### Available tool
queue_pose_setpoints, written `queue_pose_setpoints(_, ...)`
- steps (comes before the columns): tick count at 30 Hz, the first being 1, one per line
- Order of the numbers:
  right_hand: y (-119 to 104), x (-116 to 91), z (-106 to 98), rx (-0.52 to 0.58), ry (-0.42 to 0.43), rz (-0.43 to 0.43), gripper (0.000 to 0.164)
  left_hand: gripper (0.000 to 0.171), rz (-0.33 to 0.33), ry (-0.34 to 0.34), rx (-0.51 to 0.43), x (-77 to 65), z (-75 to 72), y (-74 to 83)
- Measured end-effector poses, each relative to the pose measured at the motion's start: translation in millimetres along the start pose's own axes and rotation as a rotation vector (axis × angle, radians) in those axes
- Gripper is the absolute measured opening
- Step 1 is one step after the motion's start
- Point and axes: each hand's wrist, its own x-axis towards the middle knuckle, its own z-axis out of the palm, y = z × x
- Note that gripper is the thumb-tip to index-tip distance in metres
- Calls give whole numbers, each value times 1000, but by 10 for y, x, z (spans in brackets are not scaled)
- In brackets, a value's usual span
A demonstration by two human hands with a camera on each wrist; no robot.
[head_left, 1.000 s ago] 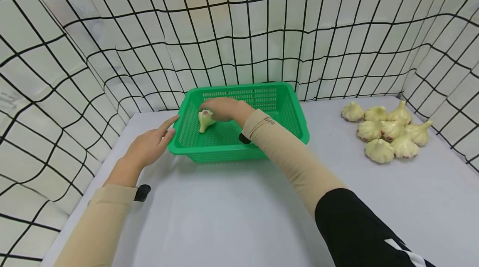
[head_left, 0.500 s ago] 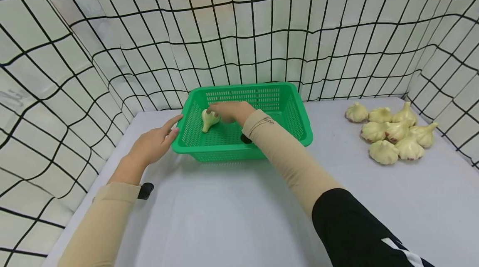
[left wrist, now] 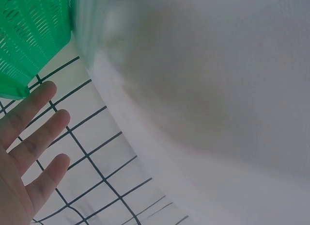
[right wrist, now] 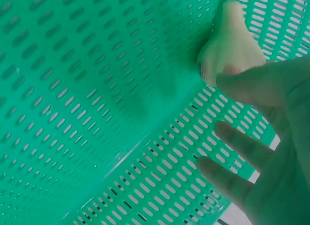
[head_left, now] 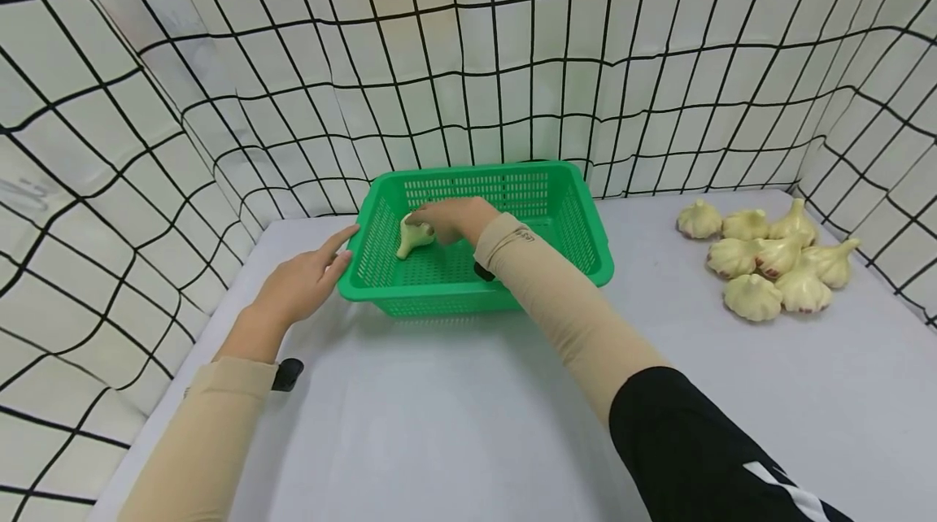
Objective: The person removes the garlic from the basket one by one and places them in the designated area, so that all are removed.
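Note:
A pale garlic bulb is at the left inside the green plastic basket. My right hand reaches into the basket and pinches this bulb. In the right wrist view the thumb lies across the bulb's base, its stem points away, and two other fingers are spread apart from it. My left hand touches the basket's left rim with thumb and index finger. The left wrist view shows its other fingers straight, beside the basket's outer wall.
Several garlic bulbs sit in a group on the white table, at the right. Black netting over white panels encloses the back and both sides.
Over the last second the right hand and its bulb have shifted slightly to the right in the basket, the bulb turning a little. The left hand stays at the rim; the head view has shifted slightly.

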Motion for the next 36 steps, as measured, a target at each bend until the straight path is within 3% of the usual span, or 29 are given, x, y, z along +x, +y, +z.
queue_pose_setpoints(9, 14, 14, 7, -70, 75, -16, 61, 61, 4, 11, -1, -12, 3, -20)
queue_pose_setpoints(15, 46, 45, 2, -26, 106, -40, 57, 61, 4, 16, -2, -15, 5, -27)
queue_pose_setpoints(36, 267, 67, 43, 37, 118, 45, 59, 62, 6, 16, -3, -2, 23, -27)
